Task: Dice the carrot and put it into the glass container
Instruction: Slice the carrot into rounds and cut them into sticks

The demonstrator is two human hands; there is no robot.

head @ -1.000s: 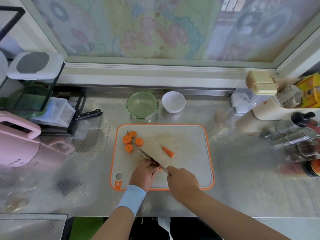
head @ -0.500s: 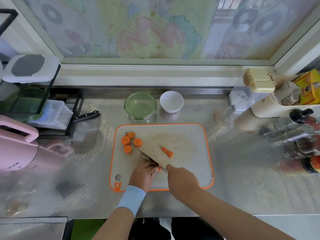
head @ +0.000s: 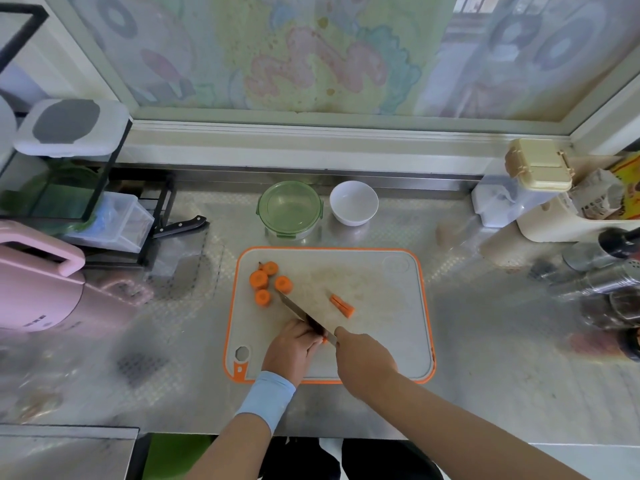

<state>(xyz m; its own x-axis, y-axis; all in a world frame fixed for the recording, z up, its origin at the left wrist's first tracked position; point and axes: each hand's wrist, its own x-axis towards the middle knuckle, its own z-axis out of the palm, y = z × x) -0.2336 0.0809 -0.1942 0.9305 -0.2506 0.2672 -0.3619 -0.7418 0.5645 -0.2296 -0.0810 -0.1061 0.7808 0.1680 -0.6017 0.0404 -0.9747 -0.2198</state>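
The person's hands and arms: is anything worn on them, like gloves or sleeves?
No gloves: the left hand and right hand are bare. A light blue band of soft cloth wraps the left wrist. The right arm shows no sleeve, and I see no watch or rings.

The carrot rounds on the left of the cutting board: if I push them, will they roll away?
The carrot rounds lie flat on their cut faces, so they would probably slide, not roll. They look thick and short, so likely stiff and hard to break. Tipped on edge, one might roll across the cutting board.
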